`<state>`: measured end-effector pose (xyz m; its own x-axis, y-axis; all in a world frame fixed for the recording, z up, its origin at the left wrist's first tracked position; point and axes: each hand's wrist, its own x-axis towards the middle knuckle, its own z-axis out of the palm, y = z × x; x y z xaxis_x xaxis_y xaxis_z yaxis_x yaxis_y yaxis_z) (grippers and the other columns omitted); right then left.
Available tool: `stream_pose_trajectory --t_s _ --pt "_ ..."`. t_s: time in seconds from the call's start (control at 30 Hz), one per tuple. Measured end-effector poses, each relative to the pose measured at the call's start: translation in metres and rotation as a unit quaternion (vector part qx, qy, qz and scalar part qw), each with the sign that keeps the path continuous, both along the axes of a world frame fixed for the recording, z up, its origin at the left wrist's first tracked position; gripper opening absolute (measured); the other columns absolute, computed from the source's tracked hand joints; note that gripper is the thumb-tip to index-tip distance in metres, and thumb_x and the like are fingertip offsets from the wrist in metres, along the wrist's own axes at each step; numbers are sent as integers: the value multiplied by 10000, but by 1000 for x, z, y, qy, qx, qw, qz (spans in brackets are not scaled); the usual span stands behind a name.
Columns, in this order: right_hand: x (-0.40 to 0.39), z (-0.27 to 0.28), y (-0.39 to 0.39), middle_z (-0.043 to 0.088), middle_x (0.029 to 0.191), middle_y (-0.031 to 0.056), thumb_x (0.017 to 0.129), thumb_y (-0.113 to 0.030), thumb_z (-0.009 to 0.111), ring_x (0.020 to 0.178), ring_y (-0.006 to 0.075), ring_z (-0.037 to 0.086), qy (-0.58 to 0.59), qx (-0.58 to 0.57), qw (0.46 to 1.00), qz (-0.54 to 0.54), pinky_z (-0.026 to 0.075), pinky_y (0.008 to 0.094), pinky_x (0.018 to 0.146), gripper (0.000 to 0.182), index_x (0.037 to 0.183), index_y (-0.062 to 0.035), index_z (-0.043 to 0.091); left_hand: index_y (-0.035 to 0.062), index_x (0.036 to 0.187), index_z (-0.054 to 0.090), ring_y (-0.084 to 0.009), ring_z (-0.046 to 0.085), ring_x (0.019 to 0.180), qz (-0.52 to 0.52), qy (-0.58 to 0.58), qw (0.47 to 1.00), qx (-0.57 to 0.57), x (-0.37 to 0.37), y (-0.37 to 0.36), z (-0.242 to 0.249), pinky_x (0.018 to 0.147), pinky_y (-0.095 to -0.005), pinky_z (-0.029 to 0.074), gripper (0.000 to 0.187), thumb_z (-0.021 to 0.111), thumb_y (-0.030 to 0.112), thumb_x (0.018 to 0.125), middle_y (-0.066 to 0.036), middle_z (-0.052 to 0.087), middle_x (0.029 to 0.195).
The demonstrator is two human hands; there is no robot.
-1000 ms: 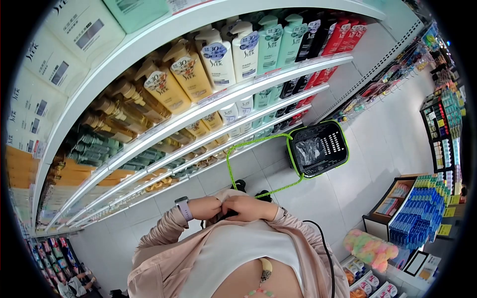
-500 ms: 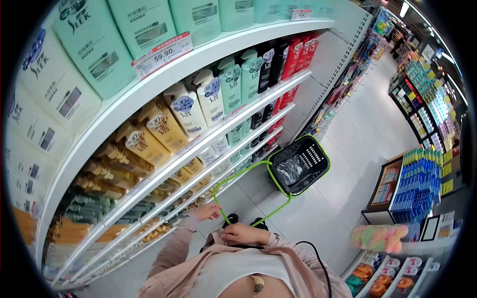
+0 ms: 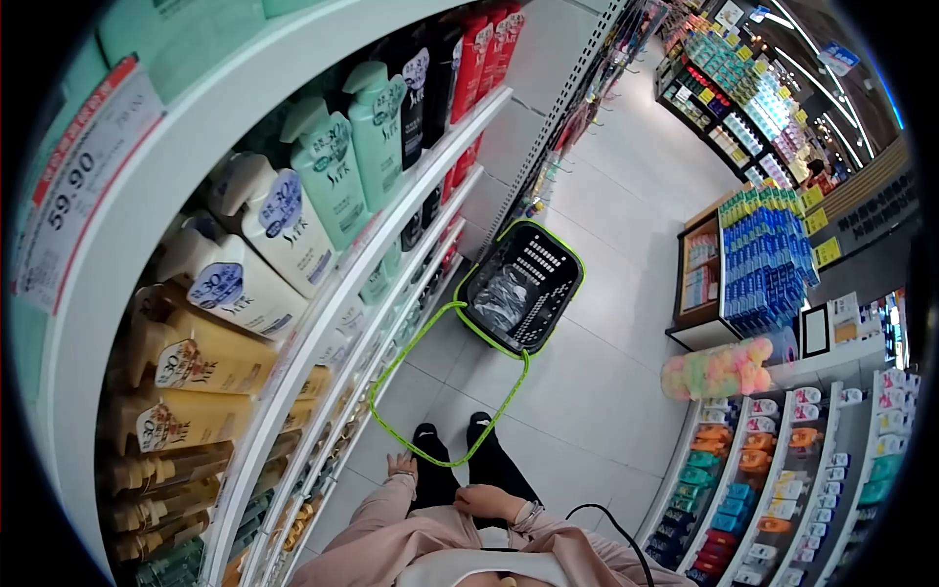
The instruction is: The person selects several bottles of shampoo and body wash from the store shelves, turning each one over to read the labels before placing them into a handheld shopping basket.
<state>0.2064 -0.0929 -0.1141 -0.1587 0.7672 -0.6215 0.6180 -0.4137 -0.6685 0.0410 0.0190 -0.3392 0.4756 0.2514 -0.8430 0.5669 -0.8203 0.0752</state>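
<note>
My left hand hangs low beside the shelving and grips the near end of a green strap loop. The strap runs across the floor tiles to a black shopping basket with a green rim, which holds a crumpled clear bag. My right hand rests curled against my waist above my black shoes; whether anything is in it is hidden. Pink sleeves cover both arms.
Shelves on the left carry pump bottles in yellow, white, green, black and red. A display of blue packs, pastel bath sponges and rows of small tubs stand on the right. The tiled aisle runs ahead.
My view has swung up and along the aisle. My left hand dropped from chest height to my side with the strap, and my right hand sank to my waist.
</note>
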Motion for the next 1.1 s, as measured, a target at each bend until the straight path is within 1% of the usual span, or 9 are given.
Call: stream_pose_trajectory --t_s 0.07,0.23,0.27,0.43,0.53,0.7,0.9,1.03,1.1 --pt "-6 -7 -9 590 790 178 821 -287 477 751 348 576 25 4 999 -19 450 421 682 269 853 -29 546 183 1330 313 -223 224 1290 -51 51 997 -24 -4 2 9 1018 -556 87 421 237 206 916 -45 271 1395" --pt "-10 -6 -8 585 795 184 818 -281 479 758 350 575 -22 10 999 -40 452 425 691 264 882 -32 542 146 1313 337 -272 206 1295 -16 -49 998 43 -25 16 -32 1025 -543 95 561 499 286 794 -101 255 1392" --pt "-10 -10 -10 585 809 184 818 -282 481 763 351 575 -15 17 998 -52 452 424 691 262 882 -35 540 124 1290 365 -271 203 1287 60 -159 984 49 -26 18 -44 1021 -535 115 483 448 214 822 -88 262 1377" --pt "-21 -28 -19 584 837 182 818 -285 486 780 348 575 5 -13 998 -67 453 422 697 255 884 -43 534 98 1221 426 -246 299 1227 68 -173 981 51 -4 41 -28 981 -510 208 389 388 163 840 -78 355 1303" --pt "-25 -35 -28 583 833 178 818 -284 488 787 347 576 10 -33 998 -50 455 421 697 250 881 -46 534 125 1179 461 -212 342 1190 25 -294 950 105 3 38 -47 981 -508 207 346 367 156 847 -26 422 1245" --pt "-16 -34 -28 580 815 171 809 -276 502 767 334 581 17 -29 999 -26 466 417 688 242 862 -43 539 171 1121 538 -199 330 1196 -51 -101 991 68 25 36 -63 1035 -522 84 304 353 182 880 -6 491 1184" --pt "19 -26 -28 582 840 150 786 -250 548 817 329 566 -12 15 1000 -15 460 393 729 228 899 -52 556 163 1031 628 -212 513 1036 -8 36 999 -33 53 18 -25 988 -482 202 258 527 250 810 -37 579 1095" --pt "47 -52 -38 532 969 185 711 -238 633 874 348 544 -73 127 985 -88 463 414 736 425 1048 -28 482 228 916 634 -208 556 930 -75 -99 991 -54 77 11 78 817 -431 330 265 641 378 697 -30 597 921" --pt "62 -74 -48 524 1049 210 723 -378 629 955 376 533 -99 61 992 -51 451 423 797 557 1107 -20 441 251 877 630 -196 546 895 -65 -193 978 -40 92 -10 88 779 -421 338 297 675 424 640 -6 573 844"
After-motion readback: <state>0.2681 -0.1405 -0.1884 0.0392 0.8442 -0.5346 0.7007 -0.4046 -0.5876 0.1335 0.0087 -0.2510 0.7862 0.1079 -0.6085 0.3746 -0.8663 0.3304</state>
